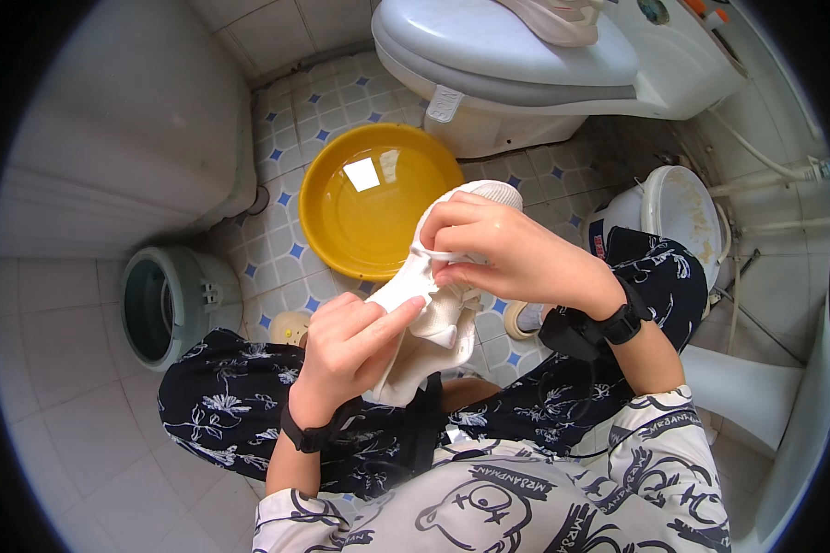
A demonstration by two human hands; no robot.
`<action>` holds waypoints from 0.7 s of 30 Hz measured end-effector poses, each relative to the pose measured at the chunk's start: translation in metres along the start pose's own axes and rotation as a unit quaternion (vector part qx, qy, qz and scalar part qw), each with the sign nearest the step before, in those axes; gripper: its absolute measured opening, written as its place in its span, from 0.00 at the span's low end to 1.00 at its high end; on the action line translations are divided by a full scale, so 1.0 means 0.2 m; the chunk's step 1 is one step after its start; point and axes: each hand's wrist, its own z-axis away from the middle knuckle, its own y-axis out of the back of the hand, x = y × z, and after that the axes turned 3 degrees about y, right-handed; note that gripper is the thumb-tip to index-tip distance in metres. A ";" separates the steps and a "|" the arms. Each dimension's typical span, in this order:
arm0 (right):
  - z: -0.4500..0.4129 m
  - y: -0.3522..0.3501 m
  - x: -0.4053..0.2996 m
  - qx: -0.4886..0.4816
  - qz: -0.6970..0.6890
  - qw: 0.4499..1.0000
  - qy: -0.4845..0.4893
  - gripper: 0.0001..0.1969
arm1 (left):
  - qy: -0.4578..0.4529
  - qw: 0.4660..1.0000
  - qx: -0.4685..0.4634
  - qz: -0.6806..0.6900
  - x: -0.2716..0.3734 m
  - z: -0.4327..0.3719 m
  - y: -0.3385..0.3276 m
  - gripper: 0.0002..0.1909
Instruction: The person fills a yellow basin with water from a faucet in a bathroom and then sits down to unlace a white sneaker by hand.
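Note:
A white lace-up shoe [449, 311] is held over my lap, its ribbed toe end pointing up and away beside the basin. My left hand [349, 342] grips the shoe's near left side, the index finger stretched along its upper. With bent fingers, my right hand [487, 242] pinches at the lace or upper edge near the middle; the fingertips partly hide what they hold. Just beyond the shoe, a yellow plastic basin [380, 242] of water stands on the tiled floor.
A toilet [505, 55] with its lid down stands beyond the basin, and another shoe [560, 21] lies on the lid. At the right is a lidded white bucket [681, 207]. A grey-green round container [180, 304] sits at the left, near a large white cabinet-like surface [131, 124].

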 end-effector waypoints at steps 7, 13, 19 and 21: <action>-0.02 0.09 0.04 0.249 0.046 0.967 -0.006 0.07 | 0.029 0.999 0.026 0.021 0.00 -0.01 0.04 0.22; 0.02 0.20 0.07 0.425 -0.139 0.890 -0.092 0.09 | 0.034 0.997 0.071 -0.004 -0.02 0.00 0.08 0.23; 0.07 0.24 0.16 0.432 -0.513 0.726 -0.155 0.08 | 0.037 0.993 0.109 -0.024 -0.04 0.01 0.08 0.25; 0.03 0.17 0.11 0.380 -0.480 0.777 -0.143 0.11 | 0.036 0.993 0.103 -0.038 -0.05 0.01 0.09 0.25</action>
